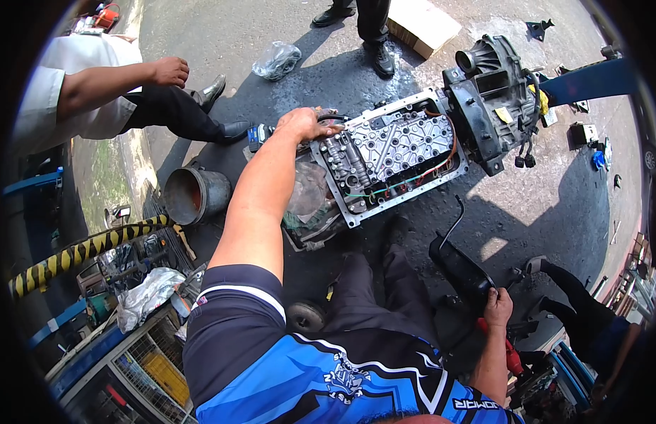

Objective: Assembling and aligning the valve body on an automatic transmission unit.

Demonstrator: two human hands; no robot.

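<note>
An automatic transmission lies with its valve body facing up, showing metal channels, bolts and thin coloured wires inside a flanged housing. My left hand reaches across to the housing's far left corner, its fingers curled down on the edge beside a black hose. Low on the right, my right hand grips the end of a black pan-like part. A thin bent metal tube rises from that part's far end. The part hangs apart from the transmission, over the ground.
A metal bucket stands to the left. One person's hand is at upper left; others stand at the top and lower right. A cardboard box and a plastic bag lie beyond. A blue beam meets the bell-shaped end. A yellow-black striped bar crosses left.
</note>
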